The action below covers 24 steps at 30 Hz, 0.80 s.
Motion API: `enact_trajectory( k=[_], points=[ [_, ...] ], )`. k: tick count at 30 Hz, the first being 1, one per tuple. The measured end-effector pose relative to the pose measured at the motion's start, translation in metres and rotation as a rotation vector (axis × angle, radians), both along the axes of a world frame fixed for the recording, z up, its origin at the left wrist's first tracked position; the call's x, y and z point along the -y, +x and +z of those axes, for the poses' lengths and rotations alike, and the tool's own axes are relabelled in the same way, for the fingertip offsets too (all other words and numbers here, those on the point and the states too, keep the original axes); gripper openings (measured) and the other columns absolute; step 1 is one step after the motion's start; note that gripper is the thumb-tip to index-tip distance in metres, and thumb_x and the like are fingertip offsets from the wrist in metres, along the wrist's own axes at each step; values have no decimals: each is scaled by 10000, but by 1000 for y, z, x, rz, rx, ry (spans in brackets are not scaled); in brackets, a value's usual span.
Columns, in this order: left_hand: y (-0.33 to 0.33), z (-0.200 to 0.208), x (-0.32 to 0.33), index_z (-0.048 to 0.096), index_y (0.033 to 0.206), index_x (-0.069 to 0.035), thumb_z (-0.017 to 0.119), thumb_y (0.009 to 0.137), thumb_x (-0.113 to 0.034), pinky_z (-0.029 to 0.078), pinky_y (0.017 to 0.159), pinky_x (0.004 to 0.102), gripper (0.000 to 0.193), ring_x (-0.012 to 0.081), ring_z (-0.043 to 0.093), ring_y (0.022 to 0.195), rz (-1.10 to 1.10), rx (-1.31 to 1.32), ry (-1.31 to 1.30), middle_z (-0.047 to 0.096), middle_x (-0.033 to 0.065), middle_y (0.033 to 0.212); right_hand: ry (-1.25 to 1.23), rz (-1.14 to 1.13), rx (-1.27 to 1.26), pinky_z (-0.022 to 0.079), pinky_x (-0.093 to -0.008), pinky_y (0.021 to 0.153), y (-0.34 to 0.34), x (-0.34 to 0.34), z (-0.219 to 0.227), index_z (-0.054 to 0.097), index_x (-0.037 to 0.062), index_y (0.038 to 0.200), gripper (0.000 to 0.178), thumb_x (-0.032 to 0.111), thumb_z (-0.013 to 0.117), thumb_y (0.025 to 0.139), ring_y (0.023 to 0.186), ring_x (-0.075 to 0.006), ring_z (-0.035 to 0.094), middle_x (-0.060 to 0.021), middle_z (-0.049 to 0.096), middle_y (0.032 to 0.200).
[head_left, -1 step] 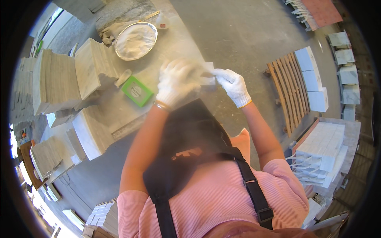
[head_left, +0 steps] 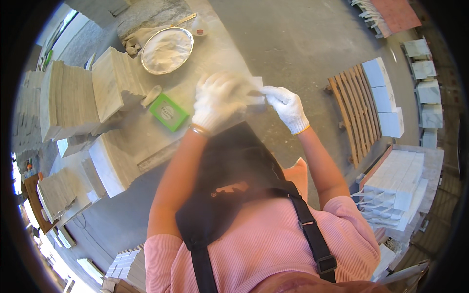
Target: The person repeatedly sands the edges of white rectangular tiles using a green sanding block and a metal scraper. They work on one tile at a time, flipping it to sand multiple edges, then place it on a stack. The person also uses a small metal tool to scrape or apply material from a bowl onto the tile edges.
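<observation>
Both my hands wear white knit gloves and meet over the near right edge of the worktable. My left hand (head_left: 215, 100) is palm down, its fingers smeared by motion, so what they hold or press on does not show. A small flat white piece (head_left: 255, 88), perhaps a tile, juts out past that hand at the table edge. On its right side my right hand (head_left: 287, 107) pinches its edge between thumb and fingertips. A thin dark strip shows between the two hands, too blurred to name. Left of my left hand lies a green rectangular box (head_left: 168, 112).
A round metal pan of white powder (head_left: 167, 51) stands farther back on the dusty table (head_left: 222, 46), beside a small bottle (head_left: 199, 27). Stacks of stone tiles (head_left: 73, 97) fill the left. A wooden pallet (head_left: 352, 115) and bundled white slabs (head_left: 395, 178) are on the right.
</observation>
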<state>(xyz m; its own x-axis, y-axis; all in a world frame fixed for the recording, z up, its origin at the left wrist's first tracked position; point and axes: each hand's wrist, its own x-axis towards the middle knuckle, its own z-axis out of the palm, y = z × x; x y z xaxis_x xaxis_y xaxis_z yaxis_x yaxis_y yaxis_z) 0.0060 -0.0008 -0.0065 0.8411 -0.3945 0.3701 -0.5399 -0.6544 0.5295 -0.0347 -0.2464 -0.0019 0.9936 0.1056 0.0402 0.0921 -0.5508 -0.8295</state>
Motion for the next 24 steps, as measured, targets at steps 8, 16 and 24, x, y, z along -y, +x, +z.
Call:
enact_trajectory(
  k=[8, 16, 24],
  points=[
    [-1, 6, -1, 715, 1214, -158, 801, 663, -359, 339, 1161, 486, 593, 300, 534, 1348, 12, -47, 14, 658, 81, 1357, 193, -49, -127, 511, -233, 762, -3, 0, -2, 752, 61, 1205, 290, -10, 631, 950, 836, -68, 615, -5, 736, 1038],
    [-5, 12, 0, 717, 1222, -141, 797, 664, -374, 327, 1175, 487, 610, 302, 525, 1354, 0, -38, -12, 653, 90, 1363, 219, 50, -37, 533, -265, 809, 18, -6, -1, 748, 52, 1212, 282, 3, 639, 956, 895, -104, 651, -27, 744, 1094],
    [0, 2, -2, 716, 1229, -140, 803, 667, -402, 327, 1177, 490, 626, 301, 526, 1355, 5, -47, 28, 651, 91, 1370, 272, -43, -94, 491, -216, 712, -23, 11, 3, 749, 50, 1208, 302, -28, 629, 941, 788, -63, 577, 11, 664, 914]
  ],
)
